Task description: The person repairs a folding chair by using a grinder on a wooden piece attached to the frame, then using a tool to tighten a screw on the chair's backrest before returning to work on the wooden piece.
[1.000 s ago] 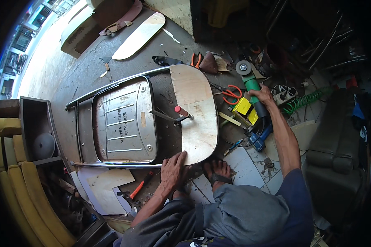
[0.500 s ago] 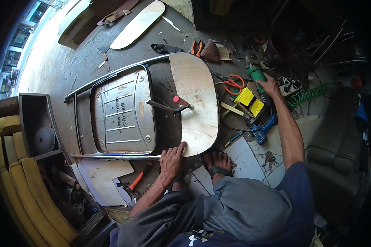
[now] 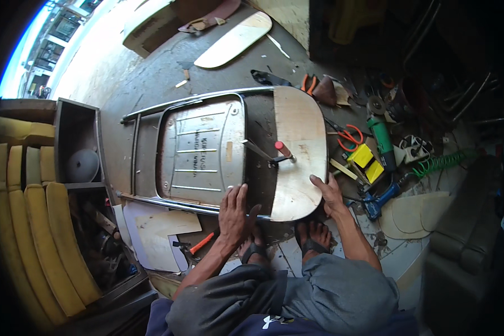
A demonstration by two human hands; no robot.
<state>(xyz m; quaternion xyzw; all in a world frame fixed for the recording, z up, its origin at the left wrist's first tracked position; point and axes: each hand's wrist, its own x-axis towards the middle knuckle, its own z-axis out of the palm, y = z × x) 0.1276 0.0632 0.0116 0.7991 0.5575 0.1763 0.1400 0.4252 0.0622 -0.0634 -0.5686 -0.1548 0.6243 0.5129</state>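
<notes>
A steel chair frame [image 3: 136,157] lies on its side on the floor, holding a metal seat panel [image 3: 201,145]. A curved plywood board [image 3: 299,196] covers its right end, with a red-handled clamp [image 3: 281,148] on it. My left hand [image 3: 234,215] rests on the near rail beside the panel's corner, fingers extended. My right hand [image 3: 333,199] grips the board's right edge, thumb on top. A green angle grinder [image 3: 382,137] lies to the right, near orange-handled scissors [image 3: 347,140], a yellow box [image 3: 367,162] and a blue power tool [image 3: 381,199].
At left stands a metal cabinet [image 3: 78,143] with yellow cushions [image 3: 47,246]. An orange-handled hammer [image 3: 200,243] and cut sheets [image 3: 151,238] lie near the frame. A spare board [image 3: 232,39] lies farther back, a green coiled hose [image 3: 437,162] and dark padded seat [image 3: 459,235] at right.
My right hand has let go of the grinder, now lying on the floor, and moved down-left onto the board's edge. My left hand has shifted along the rail.
</notes>
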